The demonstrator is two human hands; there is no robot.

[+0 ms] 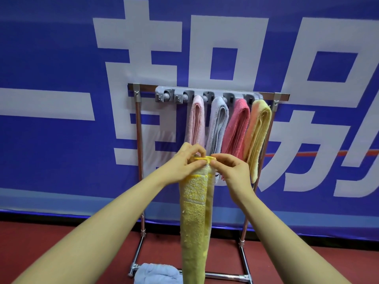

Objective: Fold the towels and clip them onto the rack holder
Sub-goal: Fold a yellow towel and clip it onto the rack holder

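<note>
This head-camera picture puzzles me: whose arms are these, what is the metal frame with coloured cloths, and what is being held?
No machine here: the camera sits on a person's head and looks forward and down, so the two bare arms are that person's own. The left hand and right hand together pinch the top of a folded yellow towel, which hangs down between them. Behind it stands a metal rack on a red floor, before a blue banner. Across its top runs a grey clip holder. Four folded towels hang from it: pale pink, light blue-grey, deep pink and peach-yellow. The two leftmost clips look free. Another light blue towel lies on the floor by the rack's base.
</note>
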